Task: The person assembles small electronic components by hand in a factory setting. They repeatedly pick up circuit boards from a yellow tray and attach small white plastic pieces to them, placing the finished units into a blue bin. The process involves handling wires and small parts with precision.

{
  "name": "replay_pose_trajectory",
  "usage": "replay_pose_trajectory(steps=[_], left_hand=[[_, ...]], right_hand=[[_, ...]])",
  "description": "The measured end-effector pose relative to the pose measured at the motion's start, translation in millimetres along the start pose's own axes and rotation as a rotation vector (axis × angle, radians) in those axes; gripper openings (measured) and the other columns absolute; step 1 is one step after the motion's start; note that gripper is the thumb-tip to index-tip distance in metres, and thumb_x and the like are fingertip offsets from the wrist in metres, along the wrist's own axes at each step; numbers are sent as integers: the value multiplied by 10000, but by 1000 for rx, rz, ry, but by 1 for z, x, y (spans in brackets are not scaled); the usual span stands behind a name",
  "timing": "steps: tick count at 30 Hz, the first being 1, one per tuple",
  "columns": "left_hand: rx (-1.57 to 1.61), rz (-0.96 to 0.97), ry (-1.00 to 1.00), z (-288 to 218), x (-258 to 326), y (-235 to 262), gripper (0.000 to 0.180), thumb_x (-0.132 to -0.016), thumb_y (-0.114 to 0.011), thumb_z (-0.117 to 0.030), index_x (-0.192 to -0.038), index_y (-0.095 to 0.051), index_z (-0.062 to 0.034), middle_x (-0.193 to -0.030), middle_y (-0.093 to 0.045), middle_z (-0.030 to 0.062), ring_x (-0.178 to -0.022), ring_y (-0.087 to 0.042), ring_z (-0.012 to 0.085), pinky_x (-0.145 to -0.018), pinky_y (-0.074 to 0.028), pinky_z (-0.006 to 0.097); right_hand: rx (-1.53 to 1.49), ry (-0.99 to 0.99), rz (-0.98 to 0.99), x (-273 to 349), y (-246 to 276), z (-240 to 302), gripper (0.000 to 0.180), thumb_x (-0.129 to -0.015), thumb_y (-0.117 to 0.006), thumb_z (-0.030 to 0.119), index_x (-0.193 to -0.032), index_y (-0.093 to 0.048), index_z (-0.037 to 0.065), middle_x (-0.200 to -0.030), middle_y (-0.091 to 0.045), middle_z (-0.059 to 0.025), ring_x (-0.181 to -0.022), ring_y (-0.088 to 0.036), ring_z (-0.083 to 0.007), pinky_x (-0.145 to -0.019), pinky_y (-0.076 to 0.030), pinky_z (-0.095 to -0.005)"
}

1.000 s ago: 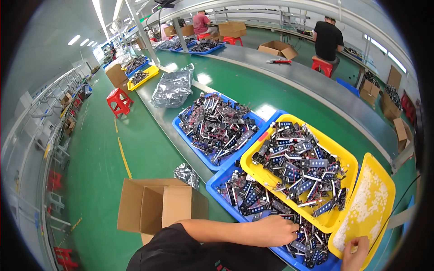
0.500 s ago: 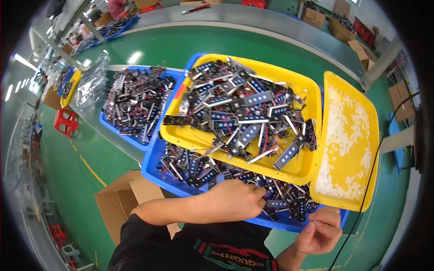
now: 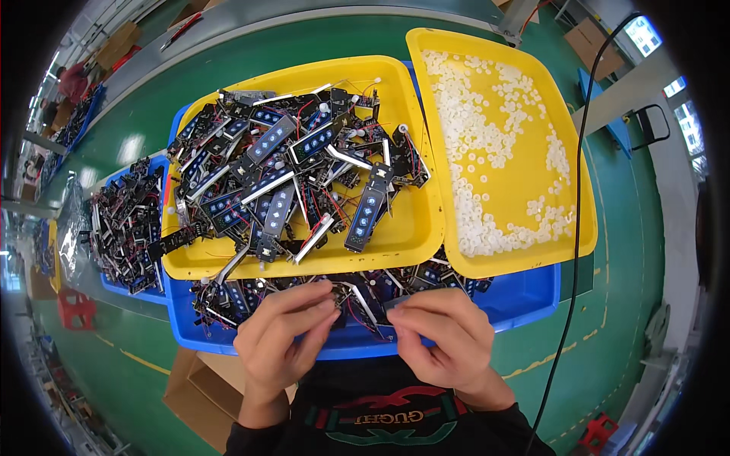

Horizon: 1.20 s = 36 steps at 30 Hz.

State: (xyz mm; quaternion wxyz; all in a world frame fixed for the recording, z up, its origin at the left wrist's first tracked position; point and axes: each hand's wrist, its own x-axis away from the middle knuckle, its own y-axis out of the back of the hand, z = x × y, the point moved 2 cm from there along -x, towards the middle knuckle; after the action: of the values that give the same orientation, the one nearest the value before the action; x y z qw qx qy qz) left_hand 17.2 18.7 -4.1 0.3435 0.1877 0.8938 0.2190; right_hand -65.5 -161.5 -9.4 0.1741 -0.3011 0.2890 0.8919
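Note:
Both hands are raised over the front edge of a blue bin (image 3: 525, 300) heaped with small circuit-board assemblies. My left hand (image 3: 285, 338) is closed in a pinch, thumb against fingertips; whatever it holds is too small or hidden to make out. My right hand (image 3: 449, 338) pinches the edge of a small dark flat piece (image 3: 395, 302), mostly covered by the fingers. Between the hands lie dark boards, thin wires and a white strip (image 3: 363, 302). Beyond them, a yellow tray (image 3: 403, 247) holds a tangled pile of similar boards (image 3: 281, 175) with wires and white strips.
To the right, a second yellow tray (image 3: 525, 262) holds many small white ring-like pieces (image 3: 479, 152). Another blue bin of boards (image 3: 125, 228) stands at the left. A black cable (image 3: 578, 197) hangs down the right side. An open cardboard box (image 3: 205, 387) is below left.
The view has turned, so the trays sit further left. My left hand has drawn back out of the bin's pile. My right hand has come from beside the white-piece tray to face the left.

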Motion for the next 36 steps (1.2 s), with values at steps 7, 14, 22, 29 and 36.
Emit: replay_pose_trajectory(steps=[7, 14, 22, 29, 36], left_hand=[[345, -246, 94, -2, 18, -1, 232, -723, -783, 59, -887, -630, 2, -924, -680, 211, -819, -692, 259, -709, -580, 306], [769, -188, 221, -1, 0, -15, 679, -700, -860, -179, -1227, -505, 60, -1101, -532, 166, -809, -589, 180, -659, -477, 263], [1117, 82, 536, -5, -5, -21, 791, -843, -617, -513, -1266, -490, 142, -1113, -621, 292, -974, -643, 327, -718, -561, 394], [1315, 52, 654, -10, -9, -22, 499, -791, -721, 44, -1243, -521, 107, -1078, -636, 175, -945, -588, 179, -866, -476, 338], [1164, -77, 407, -7, -14, -22, 293, -782, -748, -73, -970, -544, 23, -969, -565, 133, -886, -566, 183, -794, -465, 322]], right_hand=[[32, -134, 117, -10, -7, 7, 305, -737, -816, 115, -978, -671, -5, -834, -591, -80, -605, -605, -190, -504, -492, -288], [-621, -523, 120, -7, -2, 8, 94, -854, -723, 46, -904, -668, -11, -779, -566, -60, -587, -523, -68, -488, -384, -216], [-1271, -999, 146, -7, -12, 12, 196, -970, -600, 143, -969, -650, -47, -807, -595, -46, -543, -490, -60, -487, -361, -197], [-1257, -1012, 213, -5, -14, 9, 212, -976, -592, 154, -1015, -663, -42, -832, -585, -39, -554, -504, -67, -488, -375, -207], [-742, -616, 108, -8, -8, 12, 200, -958, -596, 81, -1104, -664, -36, -897, -588, -69, -707, -568, -89, -607, -431, -206]])
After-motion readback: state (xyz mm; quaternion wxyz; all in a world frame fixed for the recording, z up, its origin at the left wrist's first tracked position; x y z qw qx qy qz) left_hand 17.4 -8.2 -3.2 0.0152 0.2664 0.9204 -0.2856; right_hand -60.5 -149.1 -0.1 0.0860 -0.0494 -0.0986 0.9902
